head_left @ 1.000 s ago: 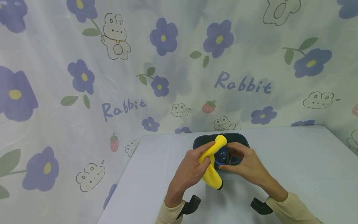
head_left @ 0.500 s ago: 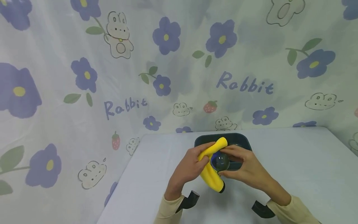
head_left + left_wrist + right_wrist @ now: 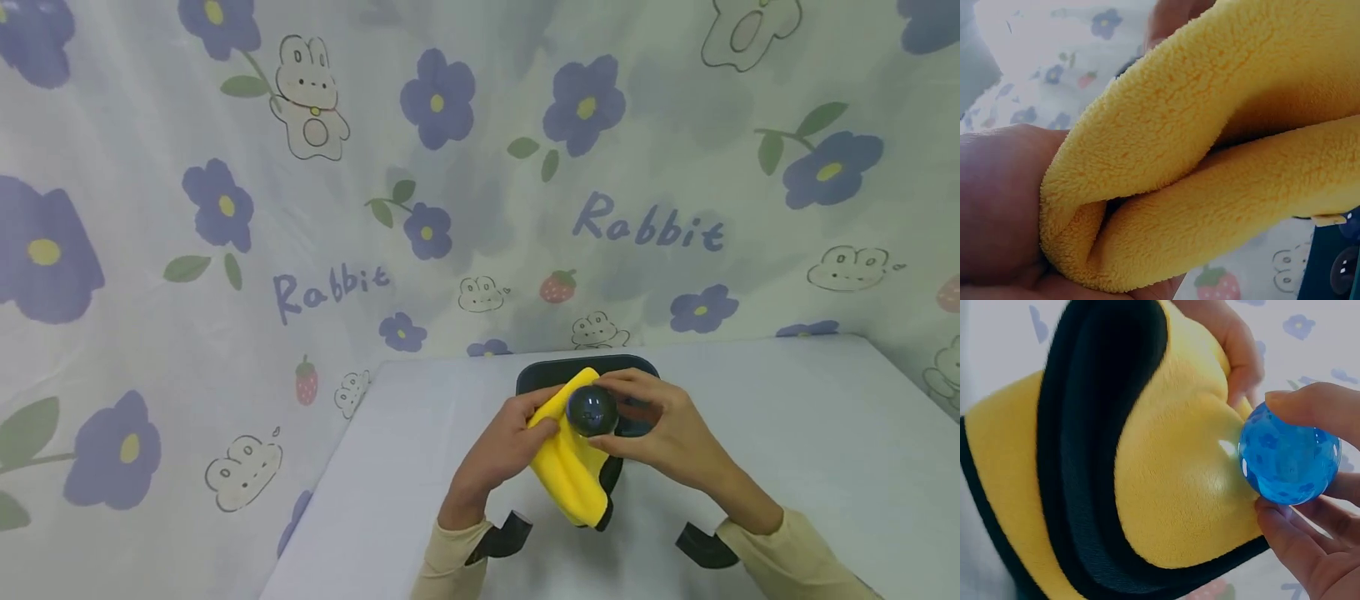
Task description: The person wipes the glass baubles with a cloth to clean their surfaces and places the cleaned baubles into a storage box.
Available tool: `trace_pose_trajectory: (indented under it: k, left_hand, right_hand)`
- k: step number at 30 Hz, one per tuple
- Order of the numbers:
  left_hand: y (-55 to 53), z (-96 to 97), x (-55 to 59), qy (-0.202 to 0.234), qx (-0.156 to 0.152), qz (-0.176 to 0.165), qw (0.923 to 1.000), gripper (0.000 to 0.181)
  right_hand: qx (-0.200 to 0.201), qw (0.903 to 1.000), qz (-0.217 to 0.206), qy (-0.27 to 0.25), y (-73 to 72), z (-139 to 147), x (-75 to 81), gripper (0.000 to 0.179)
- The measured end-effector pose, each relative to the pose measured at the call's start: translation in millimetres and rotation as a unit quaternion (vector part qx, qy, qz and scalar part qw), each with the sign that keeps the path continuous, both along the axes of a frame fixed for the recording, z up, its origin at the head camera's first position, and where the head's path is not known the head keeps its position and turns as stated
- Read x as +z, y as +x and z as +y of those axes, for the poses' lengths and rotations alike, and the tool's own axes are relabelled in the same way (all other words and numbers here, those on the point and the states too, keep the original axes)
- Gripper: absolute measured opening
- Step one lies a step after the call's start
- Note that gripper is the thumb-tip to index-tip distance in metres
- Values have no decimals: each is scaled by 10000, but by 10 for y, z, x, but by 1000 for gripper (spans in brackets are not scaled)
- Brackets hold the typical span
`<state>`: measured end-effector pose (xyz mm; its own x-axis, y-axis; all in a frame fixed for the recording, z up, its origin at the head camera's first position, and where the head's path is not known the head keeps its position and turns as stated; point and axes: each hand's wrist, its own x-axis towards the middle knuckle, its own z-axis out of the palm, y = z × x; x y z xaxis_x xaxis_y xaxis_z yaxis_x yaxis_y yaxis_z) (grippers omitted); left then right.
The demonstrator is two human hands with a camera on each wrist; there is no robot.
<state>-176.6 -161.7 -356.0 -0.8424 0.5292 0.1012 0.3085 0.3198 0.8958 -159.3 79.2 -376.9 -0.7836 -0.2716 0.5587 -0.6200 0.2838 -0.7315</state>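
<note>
My left hand (image 3: 498, 446) grips a plush yellow cloth (image 3: 561, 479) with dark edging, thumb laid over it. In the left wrist view, the cloth (image 3: 1147, 144) is folded and fills most of the picture. My right hand (image 3: 671, 429) pinches a glossy round ball (image 3: 592, 410) between thumb and fingers. It looks dark in the head view; the right wrist view shows a clear blue ball (image 3: 1288, 459), right at the edge of the yellow cloth (image 3: 1179, 462). Fingers of my left hand (image 3: 1244, 353) show behind the cloth there.
Behind the hands, a dark blue rectangular tub (image 3: 534, 377) stands on the white table (image 3: 420, 417). Round glossy things (image 3: 1344, 269) show in it in the left wrist view. A curtain (image 3: 480, 167) with flowers and rabbits hangs at the back. Black devices (image 3: 506, 535) sit on both wrists.
The ball has come from partly behind the cloth to in front of it. The cloth has spread wider and hangs lower, with more dark edging showing. Both hands keep their hold.
</note>
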Motion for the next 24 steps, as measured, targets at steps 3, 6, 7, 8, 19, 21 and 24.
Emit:
trace_pose_trajectory:
  k: [3,6,7,8,19,21,24]
  left_hand:
    - [2,-2,-7,153,31,-237,9996,46]
    - [20,-10,-7,345,39,-519,9980,44]
    - [30,-15,-6,413,51,-618,9972,44]
    - [41,-22,-9,482,57,-727,9962,43]
    - [216,-278,-213,1637,-104,-2090,9641,48]
    - [265,-323,-291,1769,-26,-2368,9553,50]
    - [334,-396,-429,1791,168,-2685,9463,53]
  right_hand:
    - [-22,10000,-75,-37,-28,38,45,59]
    - [-48,9999,-149,-47,-48,77,91,58]
    - [-61,9998,-179,-43,-52,90,106,59]
    - [-67,9997,-212,-42,-58,104,117,59]
    - [-349,9982,-457,152,-164,201,143,64]
    - [-353,9983,-457,124,-184,198,141,63]
    - [-313,9984,-459,45,-213,187,130,62]
